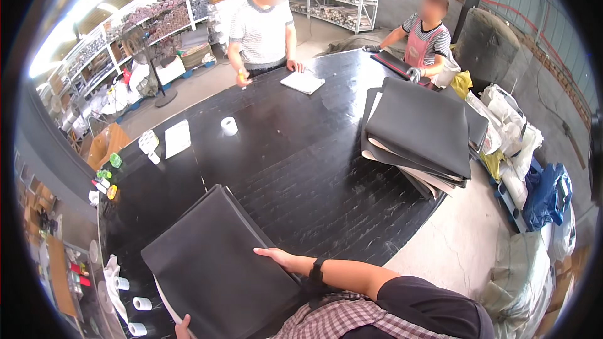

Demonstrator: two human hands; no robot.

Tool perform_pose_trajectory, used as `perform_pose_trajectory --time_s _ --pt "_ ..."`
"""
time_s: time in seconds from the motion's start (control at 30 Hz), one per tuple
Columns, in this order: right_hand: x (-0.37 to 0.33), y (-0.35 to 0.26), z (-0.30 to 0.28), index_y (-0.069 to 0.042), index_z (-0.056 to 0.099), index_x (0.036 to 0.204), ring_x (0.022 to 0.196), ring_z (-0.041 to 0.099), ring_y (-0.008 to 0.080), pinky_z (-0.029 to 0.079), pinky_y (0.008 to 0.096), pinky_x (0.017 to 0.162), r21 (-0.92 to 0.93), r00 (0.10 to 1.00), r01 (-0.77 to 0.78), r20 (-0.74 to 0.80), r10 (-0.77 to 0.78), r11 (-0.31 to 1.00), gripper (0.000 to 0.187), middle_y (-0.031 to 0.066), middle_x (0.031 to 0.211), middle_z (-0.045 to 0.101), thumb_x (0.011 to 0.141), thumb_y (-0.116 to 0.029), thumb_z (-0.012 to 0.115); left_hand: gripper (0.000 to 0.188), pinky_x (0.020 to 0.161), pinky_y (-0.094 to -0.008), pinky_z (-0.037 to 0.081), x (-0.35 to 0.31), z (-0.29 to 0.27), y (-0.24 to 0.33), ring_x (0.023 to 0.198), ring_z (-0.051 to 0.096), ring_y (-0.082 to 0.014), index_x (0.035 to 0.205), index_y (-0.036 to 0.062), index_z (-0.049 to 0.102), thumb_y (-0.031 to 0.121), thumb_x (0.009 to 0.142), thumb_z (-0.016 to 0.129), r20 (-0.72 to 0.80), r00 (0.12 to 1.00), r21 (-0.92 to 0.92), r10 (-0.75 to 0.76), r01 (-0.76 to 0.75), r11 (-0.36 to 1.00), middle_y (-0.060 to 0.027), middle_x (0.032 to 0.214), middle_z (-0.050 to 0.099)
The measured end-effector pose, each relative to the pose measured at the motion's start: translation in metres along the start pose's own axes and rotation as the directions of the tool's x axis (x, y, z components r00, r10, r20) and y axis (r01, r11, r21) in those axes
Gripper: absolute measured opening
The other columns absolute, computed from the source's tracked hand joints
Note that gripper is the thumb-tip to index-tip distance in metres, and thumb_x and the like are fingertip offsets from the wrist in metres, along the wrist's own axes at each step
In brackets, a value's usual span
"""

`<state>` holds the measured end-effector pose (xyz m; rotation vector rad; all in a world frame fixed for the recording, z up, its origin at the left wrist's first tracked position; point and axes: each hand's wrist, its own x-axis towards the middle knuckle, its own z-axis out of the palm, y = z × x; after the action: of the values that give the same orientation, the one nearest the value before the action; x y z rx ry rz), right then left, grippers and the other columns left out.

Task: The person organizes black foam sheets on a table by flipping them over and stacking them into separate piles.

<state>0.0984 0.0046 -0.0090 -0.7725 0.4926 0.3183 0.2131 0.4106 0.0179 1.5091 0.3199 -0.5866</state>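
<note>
A thick stack of black sheets [220, 263] lies at the near edge of the black table, close to my body. My right hand [274, 256] grips its right edge, thumb on top and the other fingers mostly hidden by the stack. At the lower left edge of the same stack, my left hand [182, 328] shows only in part, its thumb against the side. Pale undersides peek out along the left edge. A second, higher pile of black sheets [418, 122] with light backing stands at the table's right side, its layers unevenly stacked.
The dark table [301, 169] bears a white roll [228, 126], white paper [178, 139] and several rolls at its left edge. Across it, one person [260, 31] touches a notepad [303, 82]; another, gloved [427, 44], handles a black-and-red item. Sacks [515, 144] crowd the right floor.
</note>
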Motion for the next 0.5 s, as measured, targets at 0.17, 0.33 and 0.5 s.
perform_pose_trajectory --time_s 0.17,0.33,0.5 --pt "0.004 0.003 -0.008 0.005 0.049 0.121 0.1 0.058 0.0236 0.049 0.0351 0.085 0.0 1.0 0.022 0.0 -0.022 1.0 0.064 0.0163 0.114 0.057 0.086 -0.048 0.057 0.034 0.075 -0.036 0.049 0.007 -0.006 -0.015 0.081 0.061 -0.0251 0.106 -0.0042 0.054 0.011 0.077 0.063 -0.053 0.995 0.093 0.083 -0.078 0.993 -0.0122 0.09 0.061" --pt "-0.007 -0.004 0.001 0.005 0.046 0.123 0.104 0.057 0.0253 0.049 0.0361 0.086 -0.009 1.0 0.004 -0.019 -0.004 1.0 0.066 0.0179 0.118 0.054 0.086 -0.048 0.057 0.034 0.075 -0.0363 0.049 0.01 -0.009 -0.024 0.083 0.061 -0.0252 0.106 -0.0046 0.054 0.007 0.075 0.061 -0.074 0.991 0.132 0.108 -0.098 0.986 -0.0128 0.09 0.062" --pt "-0.004 -0.001 -0.001 0.006 0.043 0.127 0.107 0.055 0.0268 0.049 0.0373 0.088 -0.014 0.999 0.019 -0.032 -0.02 1.0 0.07 0.0194 0.122 0.051 0.085 -0.049 0.058 0.037 0.077 -0.035 0.048 0.017 -0.013 -0.03 0.085 0.061 -0.0253 0.107 -0.0068 0.054 0.003 0.071 0.056 -0.155 0.961 0.267 0.231 -0.184 0.946 -0.014 0.094 0.062"
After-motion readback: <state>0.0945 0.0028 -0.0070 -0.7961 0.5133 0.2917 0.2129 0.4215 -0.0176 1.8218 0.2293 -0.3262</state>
